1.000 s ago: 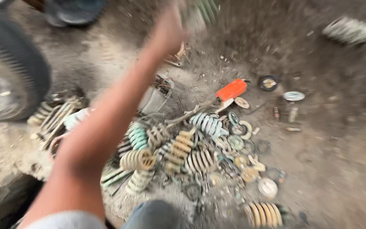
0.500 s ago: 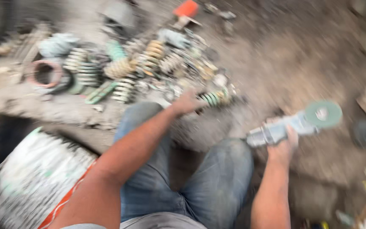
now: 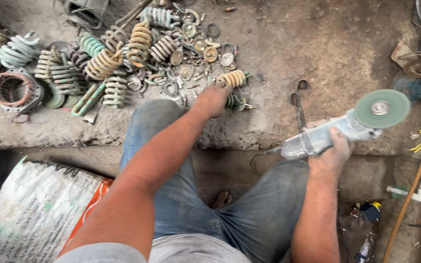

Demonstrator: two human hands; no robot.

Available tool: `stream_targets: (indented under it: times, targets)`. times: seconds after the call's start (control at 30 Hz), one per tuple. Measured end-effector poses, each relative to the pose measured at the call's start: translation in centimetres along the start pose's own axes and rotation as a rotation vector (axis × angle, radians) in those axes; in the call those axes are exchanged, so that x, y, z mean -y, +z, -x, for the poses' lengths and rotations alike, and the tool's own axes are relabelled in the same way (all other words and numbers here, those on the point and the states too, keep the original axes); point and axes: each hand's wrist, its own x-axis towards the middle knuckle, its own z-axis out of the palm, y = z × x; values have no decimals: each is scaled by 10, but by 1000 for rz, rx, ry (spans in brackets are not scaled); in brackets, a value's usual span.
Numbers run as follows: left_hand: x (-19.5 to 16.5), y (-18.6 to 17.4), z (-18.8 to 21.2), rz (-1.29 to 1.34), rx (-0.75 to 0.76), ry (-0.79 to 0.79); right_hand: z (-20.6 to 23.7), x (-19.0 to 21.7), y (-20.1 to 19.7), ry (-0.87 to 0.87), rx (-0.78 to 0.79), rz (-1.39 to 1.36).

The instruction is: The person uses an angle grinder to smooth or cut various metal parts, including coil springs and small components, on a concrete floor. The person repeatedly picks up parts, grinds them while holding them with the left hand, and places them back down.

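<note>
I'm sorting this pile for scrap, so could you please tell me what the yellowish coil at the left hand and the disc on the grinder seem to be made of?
The yellowish coil spring that the left hand touches looks like painted steel, dull and dusty. The green disc on the grey angle grinder, held in the right hand, seems a matte abrasive with a shiny metal hub.

one angle grinder (image 3: 347,129), one woven sack (image 3: 35,204), one copper-wound stator ring (image 3: 9,90), two hands.
</note>
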Motion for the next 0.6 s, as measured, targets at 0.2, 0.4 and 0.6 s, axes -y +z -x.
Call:
stream_targets:
  times: [0.2,0.4,0.6]
  targets:
    - [-25,8,-12,-172,-30,-180,9,0,5,-13,-25,-79]
    - [7,-10,-29,-41,-520,-319,-2,32,20,-10,1,33]
    - [6,-14,-42,-27,-441,-423,5,85,32,60,97,-12]
